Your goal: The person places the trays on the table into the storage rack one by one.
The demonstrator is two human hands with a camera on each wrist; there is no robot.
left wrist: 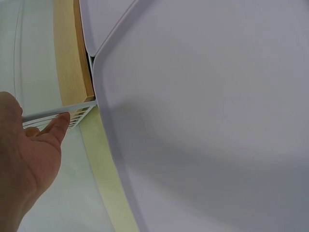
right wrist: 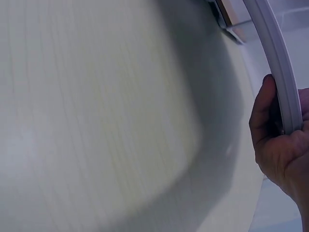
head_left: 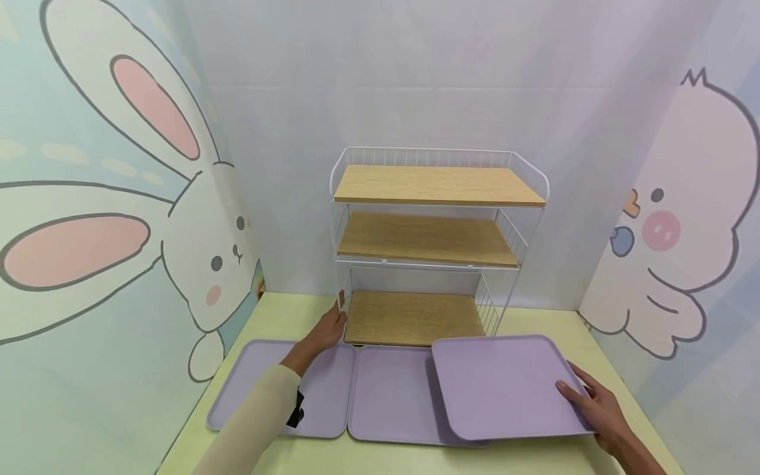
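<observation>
Raised lilac tray gripped at edge by right hand; judged light, stiff, slippery; opposite-edge support advised. Shelf rack gripped by left hand.

Three trays, one rack, three shelves, one tabletop, two hands, two cartoon animals

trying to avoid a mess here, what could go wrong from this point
The right hand grips the raised tray by one edge only, so its far side might dip or twist loose.
The raised tray overhangs the middle tray, so lowering it could knock or scrape that one.
The left hand grips the rack at its left side; a tug might shift it.
</observation>
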